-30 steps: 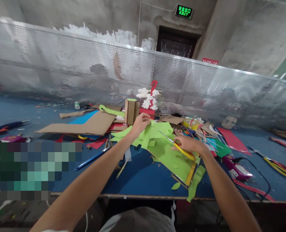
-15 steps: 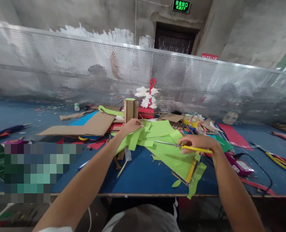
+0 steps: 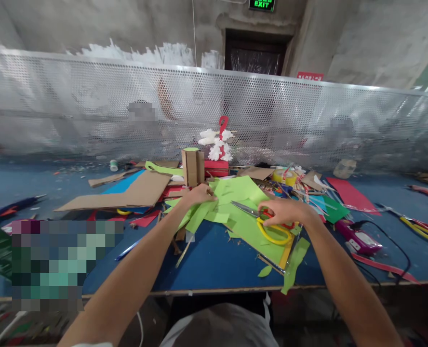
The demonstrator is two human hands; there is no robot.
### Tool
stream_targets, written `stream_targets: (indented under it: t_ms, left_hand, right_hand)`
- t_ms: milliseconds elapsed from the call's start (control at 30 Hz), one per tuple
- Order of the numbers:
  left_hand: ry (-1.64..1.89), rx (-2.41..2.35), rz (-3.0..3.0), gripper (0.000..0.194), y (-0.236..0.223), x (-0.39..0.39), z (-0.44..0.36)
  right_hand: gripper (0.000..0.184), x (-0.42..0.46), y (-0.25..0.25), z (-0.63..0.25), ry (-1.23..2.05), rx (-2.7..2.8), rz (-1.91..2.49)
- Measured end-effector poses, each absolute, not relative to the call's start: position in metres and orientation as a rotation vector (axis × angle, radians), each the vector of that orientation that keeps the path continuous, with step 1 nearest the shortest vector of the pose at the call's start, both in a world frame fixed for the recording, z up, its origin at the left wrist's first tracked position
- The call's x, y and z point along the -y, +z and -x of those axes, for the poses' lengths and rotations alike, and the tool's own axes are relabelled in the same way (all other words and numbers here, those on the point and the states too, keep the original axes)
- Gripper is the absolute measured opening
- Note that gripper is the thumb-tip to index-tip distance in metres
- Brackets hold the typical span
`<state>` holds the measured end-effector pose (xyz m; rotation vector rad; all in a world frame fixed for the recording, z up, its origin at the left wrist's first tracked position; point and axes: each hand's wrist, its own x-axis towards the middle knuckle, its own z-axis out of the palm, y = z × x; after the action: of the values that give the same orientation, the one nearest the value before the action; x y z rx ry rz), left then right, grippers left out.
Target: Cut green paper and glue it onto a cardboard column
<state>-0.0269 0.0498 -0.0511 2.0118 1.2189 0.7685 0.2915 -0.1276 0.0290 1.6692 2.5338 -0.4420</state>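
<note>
Crowding green paper — cardboard, yellow tape

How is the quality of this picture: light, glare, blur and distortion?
All in the head view: soft light; pale glare on the perforated metal screen; exit sign glows, cropped at the top; scissors look fairly clear, outer edges smeared; forearms look stretched; square blocks hide part of the lower left.

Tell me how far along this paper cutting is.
Already cut, it seems: a leaf-shaped green piece and a wavy green strip. In hand: the right hand holds scissors; the left hand is at loose green strips. Probably left: the large green sheet under the scissors, though how much doesn't show.
</note>
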Motion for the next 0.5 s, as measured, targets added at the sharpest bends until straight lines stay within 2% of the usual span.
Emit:
stream_targets:
  t_ms: [200, 400, 500]
  left_hand:
    - [0.83, -1.131, -1.989, 0.032, -0.039, -0.043, 0.03]
    - [1.444, -0.987, -1.678, 0.049, -0.016, -0.035, 0.032]
    - [1.551, -0.869, -1.473, 0.053, -0.008, -0.03, 0.029]
  right_hand:
    - [0.034, 0.125, 0.031, -0.296, -0.472, -2.717, -1.881]
    - [0.039, 0.122, 0.031, -0.277, -0.694, -3.001, -1.87]
    - [0.042, 0.111, 0.026, -0.257, -0.804, -2.98, -1.856]
